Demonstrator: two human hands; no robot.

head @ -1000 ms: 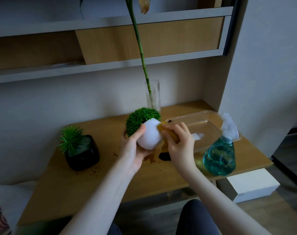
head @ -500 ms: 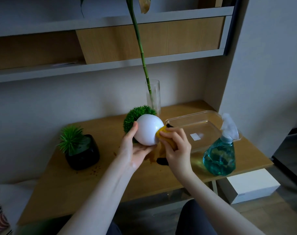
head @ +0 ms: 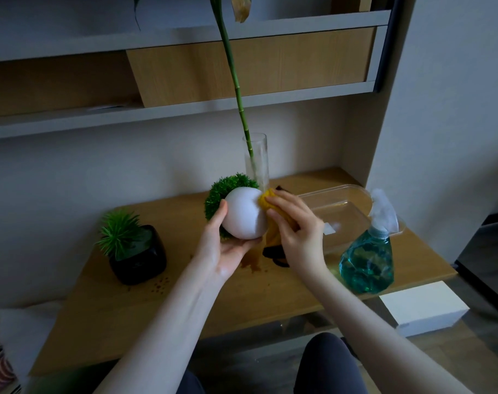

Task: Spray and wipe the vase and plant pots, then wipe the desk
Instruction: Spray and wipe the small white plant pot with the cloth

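I hold the white round pot (head: 245, 216) up off the desk (head: 185, 297), above its middle, tipped on its side. The pot's axis runs roughly left-back to right-front: the green moss top (head: 227, 189) points away toward the back-left, and the rounded base faces me.

My left hand (head: 223, 248) cups the pot from below and left, thumb up along its left flank, fingers curled under it. My right hand (head: 297, 228) is closed round the yellow cloth (head: 270, 220) and presses it against the pot's right side, near the rim. So the cloth side is the right and the grip side is the left.

Judgement: the next stroke goes across the base toward my left thumb, or I roll the pot in the left hand to bring the unwiped face round to the right hand. The right hand is the working one; the left only turns.

The black pot (head: 139, 257) sits near the left edge. The glass vase (head: 255, 160) stands at the back, just behind the held pot. The spray bottle (head: 367, 257) is near the front-right corner, closer to my right hand. Brown spill marks (head: 252, 261) lie on the desk under the pot, so the desk is not yet wiped.
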